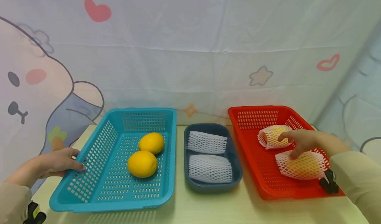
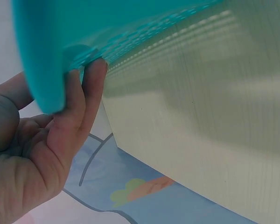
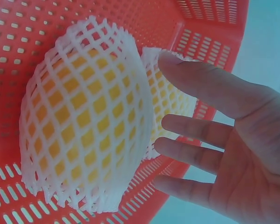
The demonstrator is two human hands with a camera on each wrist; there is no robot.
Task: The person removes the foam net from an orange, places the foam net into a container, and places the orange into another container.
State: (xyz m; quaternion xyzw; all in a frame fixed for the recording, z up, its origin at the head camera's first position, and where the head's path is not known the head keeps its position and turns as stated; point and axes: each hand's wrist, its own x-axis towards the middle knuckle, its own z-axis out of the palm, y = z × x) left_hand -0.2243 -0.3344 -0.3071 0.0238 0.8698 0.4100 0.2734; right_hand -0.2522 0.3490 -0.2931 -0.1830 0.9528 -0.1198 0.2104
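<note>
At the left, my left hand (image 1: 61, 162) grips the side rim of a turquoise plastic basket (image 1: 174, 157), thumb over the rim and fingers bent beneath. Two bare yellow fruits (image 1: 142, 164), smooth and oval, sit together in that basket. My right hand (image 1: 305, 141) is over a red basket (image 1: 248, 154) on the right, its fingers spread and loosely bent, nothing in its grasp. Below and beside it are two yellow fruits in white foam nets, the nearer netted fruit (image 1: 303, 166) and the farther netted fruit (image 1: 271, 137). In the right wrist view the fingers (image 3: 184, 186) point toward the fruits.
Between the baskets stands a dark blue tray (image 1: 212, 188) with two flat white foam nets (image 1: 209, 168) in it. The light wooden table (image 1: 190, 205) carries all three containers. A patterned cloth (image 1: 178, 52) hangs close behind them.
</note>
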